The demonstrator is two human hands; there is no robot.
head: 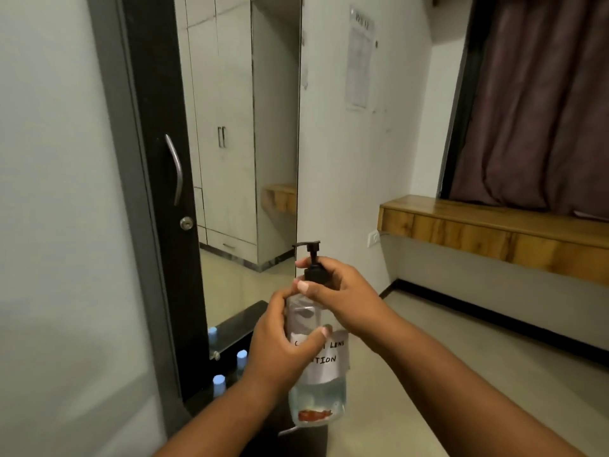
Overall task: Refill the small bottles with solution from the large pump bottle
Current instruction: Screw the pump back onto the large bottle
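Observation:
I hold the large pump bottle (321, 387) upright in front of me; it is clear, about a third full of pale liquid, with a white handwritten label and a black pump head (313, 258). My left hand (280, 344) wraps around its body. My right hand (339, 288) grips the black collar of the pump. Small bottles with light blue caps (219, 380) (241, 355) stand on a dark shelf (244, 321) below left, one more (212, 333) seen at the mirror's edge.
A tall mirror (244, 143) in a dark frame with a metal handle (176, 166) stands ahead. A wooden ledge (494, 232) and a dark curtain (534, 103) are at the right. Pale floor lies below right.

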